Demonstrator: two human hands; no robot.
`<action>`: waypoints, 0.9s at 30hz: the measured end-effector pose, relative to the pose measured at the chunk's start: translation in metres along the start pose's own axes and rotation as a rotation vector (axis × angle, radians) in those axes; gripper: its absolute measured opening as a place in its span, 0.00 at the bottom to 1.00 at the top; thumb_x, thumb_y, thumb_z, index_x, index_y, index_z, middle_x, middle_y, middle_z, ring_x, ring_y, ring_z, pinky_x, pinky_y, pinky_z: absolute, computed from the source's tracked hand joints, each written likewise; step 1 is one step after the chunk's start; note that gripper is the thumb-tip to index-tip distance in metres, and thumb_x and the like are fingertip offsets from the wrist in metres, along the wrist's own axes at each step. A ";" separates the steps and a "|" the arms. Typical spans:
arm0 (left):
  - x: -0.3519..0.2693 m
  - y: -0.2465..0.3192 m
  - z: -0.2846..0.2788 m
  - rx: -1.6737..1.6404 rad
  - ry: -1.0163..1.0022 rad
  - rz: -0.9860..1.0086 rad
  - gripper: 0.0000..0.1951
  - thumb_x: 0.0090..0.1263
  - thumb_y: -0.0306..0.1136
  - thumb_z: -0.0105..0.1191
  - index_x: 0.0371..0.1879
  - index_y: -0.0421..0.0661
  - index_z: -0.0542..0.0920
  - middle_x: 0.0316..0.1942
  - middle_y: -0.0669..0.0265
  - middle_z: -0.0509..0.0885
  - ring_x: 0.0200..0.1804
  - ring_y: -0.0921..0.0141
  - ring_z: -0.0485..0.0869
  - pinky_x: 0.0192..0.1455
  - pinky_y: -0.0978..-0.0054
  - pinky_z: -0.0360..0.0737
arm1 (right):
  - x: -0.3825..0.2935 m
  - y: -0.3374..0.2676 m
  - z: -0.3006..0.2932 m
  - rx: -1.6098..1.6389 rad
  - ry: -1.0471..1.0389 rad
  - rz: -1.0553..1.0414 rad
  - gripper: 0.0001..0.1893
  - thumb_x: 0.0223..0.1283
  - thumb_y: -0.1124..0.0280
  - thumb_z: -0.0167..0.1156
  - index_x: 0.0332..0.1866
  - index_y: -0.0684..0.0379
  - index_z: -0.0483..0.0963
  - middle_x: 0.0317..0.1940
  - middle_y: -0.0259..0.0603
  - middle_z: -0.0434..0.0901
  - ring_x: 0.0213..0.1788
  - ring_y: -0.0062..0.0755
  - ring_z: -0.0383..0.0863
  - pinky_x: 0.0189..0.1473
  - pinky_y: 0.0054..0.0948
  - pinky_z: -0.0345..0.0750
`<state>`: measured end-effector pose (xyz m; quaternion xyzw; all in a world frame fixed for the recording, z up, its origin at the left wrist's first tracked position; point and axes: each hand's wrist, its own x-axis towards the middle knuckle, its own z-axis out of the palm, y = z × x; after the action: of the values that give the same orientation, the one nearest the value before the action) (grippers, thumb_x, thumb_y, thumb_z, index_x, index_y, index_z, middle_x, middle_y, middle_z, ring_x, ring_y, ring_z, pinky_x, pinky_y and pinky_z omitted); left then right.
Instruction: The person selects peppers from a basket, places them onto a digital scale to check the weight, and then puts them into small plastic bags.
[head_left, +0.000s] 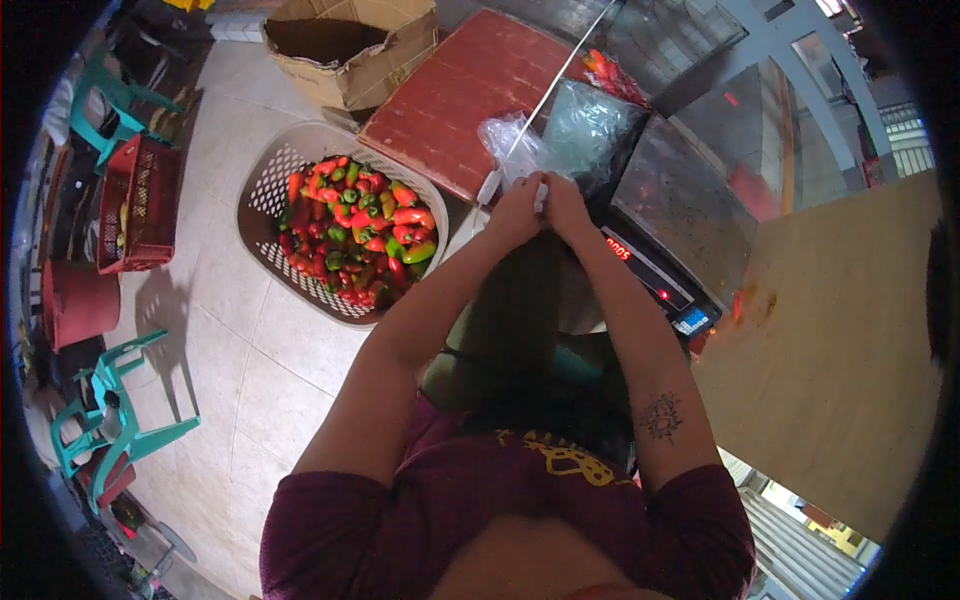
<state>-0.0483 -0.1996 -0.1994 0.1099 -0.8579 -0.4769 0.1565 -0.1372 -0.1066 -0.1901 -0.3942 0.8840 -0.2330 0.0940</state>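
My left hand (519, 204) and my right hand (564, 201) meet above my lap, their fingers pinching the gathered edge of a clear plastic bag (517, 146). Beyond my hands, a stack of clear plastic bags (585, 127) lies beside the metal plate (686, 217) of a digital scale. The scale's display (618, 248) is lit red. To the left, a perforated plastic basket (255, 225) holds many red and green peppers (360, 217). Bagged red peppers (611, 75) lie past the stack of bags.
A red wooden surface (465, 97) stands ahead, with an open cardboard box (375, 75) at its left. A white cord (559, 75) crosses it. Green plastic chairs (135, 427) and a red crate (139, 202) stand far left. A wooden board (832, 345) is on the right.
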 end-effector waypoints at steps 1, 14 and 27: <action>-0.001 0.001 0.000 -0.029 0.013 0.028 0.32 0.46 0.28 0.61 0.54 0.42 0.65 0.45 0.51 0.72 0.48 0.56 0.73 0.50 0.63 0.71 | 0.000 0.002 0.000 -0.033 -0.008 -0.036 0.14 0.43 0.77 0.56 0.41 0.64 0.72 0.38 0.55 0.75 0.44 0.51 0.74 0.46 0.41 0.71; 0.004 0.021 -0.016 -0.085 -0.071 0.125 0.30 0.45 0.15 0.51 0.53 0.49 0.69 0.46 0.50 0.68 0.46 0.53 0.72 0.49 0.66 0.71 | -0.010 0.005 -0.006 -0.199 0.027 -0.144 0.12 0.45 0.78 0.54 0.39 0.64 0.73 0.35 0.52 0.76 0.35 0.51 0.77 0.40 0.43 0.74; 0.000 0.005 0.003 -0.072 0.025 0.082 0.30 0.44 0.24 0.61 0.51 0.41 0.66 0.45 0.51 0.72 0.51 0.53 0.69 0.53 0.62 0.67 | -0.011 -0.010 -0.027 0.083 0.079 -0.117 0.10 0.46 0.75 0.56 0.36 0.63 0.75 0.29 0.52 0.77 0.34 0.50 0.77 0.38 0.38 0.73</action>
<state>-0.0499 -0.1945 -0.1971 0.0748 -0.8419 -0.4993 0.1906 -0.1326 -0.0958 -0.1618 -0.4316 0.8521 -0.2896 0.0616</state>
